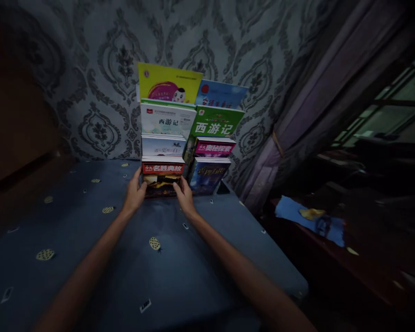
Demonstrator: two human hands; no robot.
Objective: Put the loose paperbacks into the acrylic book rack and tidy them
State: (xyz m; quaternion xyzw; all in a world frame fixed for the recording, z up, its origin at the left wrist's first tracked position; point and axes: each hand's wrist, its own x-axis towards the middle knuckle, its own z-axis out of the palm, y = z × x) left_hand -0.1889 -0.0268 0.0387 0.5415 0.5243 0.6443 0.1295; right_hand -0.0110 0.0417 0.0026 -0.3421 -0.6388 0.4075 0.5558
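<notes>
Both my hands grip the front-left book [163, 180], which has a red title band above a dark picture. My left hand [134, 193] is on its left edge, thumb on the cover. On its right edge lies my right hand [184, 193], thumb also in front. Behind it rise a pale blue book [162, 146], a white book [166, 121] and a tall yellow-green book [168, 83]. The neighbouring column holds a dark blue book [209, 177], a magenta-banded book [214, 147], a green book [217, 122] and a blue book [223, 93]. The books stand upright in tiers.
A dark blue cloth with pineapple prints covers the table [114, 258]. Behind is patterned wallpaper [103, 92]. A purple curtain [283, 129] hangs at the right, tied with a band. Beyond the table's right edge, a blue sheet [290, 210] lies on a dark reddish surface.
</notes>
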